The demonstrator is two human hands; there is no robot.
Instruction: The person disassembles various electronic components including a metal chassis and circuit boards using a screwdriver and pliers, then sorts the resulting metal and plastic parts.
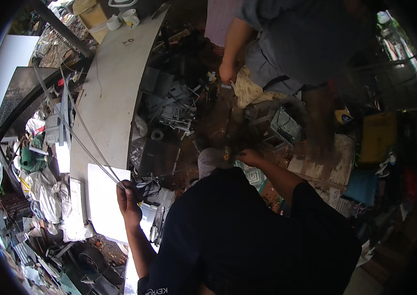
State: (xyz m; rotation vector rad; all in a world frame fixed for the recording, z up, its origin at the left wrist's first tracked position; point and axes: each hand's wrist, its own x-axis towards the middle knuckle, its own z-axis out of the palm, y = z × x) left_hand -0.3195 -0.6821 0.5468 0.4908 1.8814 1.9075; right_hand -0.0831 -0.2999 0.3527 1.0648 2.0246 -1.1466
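Observation:
My left hand (130,204) is closed around two thin grey cables (78,132), which run up and away to the far left over a long pale bench. Below the cables, beside that hand, a bright white sheet (105,201) stands against the bench edge. My right hand (250,157) reaches forward near the middle with its fingers drawn together. Shadow hides what it grips, if anything. A small orange-brown object (227,155) shows just left of its fingertips. Close by is a rounded grey cloth-covered shape (210,162). A green-and-white patterned piece (253,177) lies under my right forearm.
Across from me, another person in grey (302,49) has a hand by a yellowish cloth (250,91). Metal scrap (176,113) covers the dark ground between us. Mugs (131,18) stand at the far end of the bench (107,83). A worn wooden board (326,160) lies right.

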